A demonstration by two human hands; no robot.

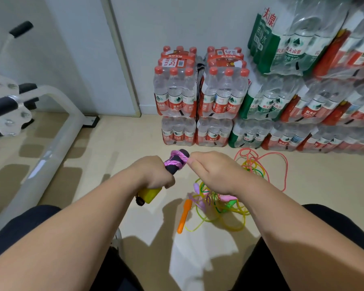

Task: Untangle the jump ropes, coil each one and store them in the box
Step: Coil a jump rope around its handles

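My left hand point(153, 174) grips a jump rope handle point(173, 168) with a black foam grip and a yellow end point(149, 194). A pink-purple rope point(178, 159) is wound around the black part near its top. My right hand point(212, 171) pinches that pink rope at the handle's upper end. Below my hands, on the floor, lies a tangle of yellow, green and pink ropes point(214, 203) with an orange handle point(184, 216) sticking out. A salmon-pink rope point(282, 164) loops away to the right. No box is in view.
Stacked shrink-wrapped packs of water bottles point(202, 97) line the wall ahead and to the right. A white exercise machine frame point(51, 131) stands at the left. My knees in dark trousers are at the bottom corners.
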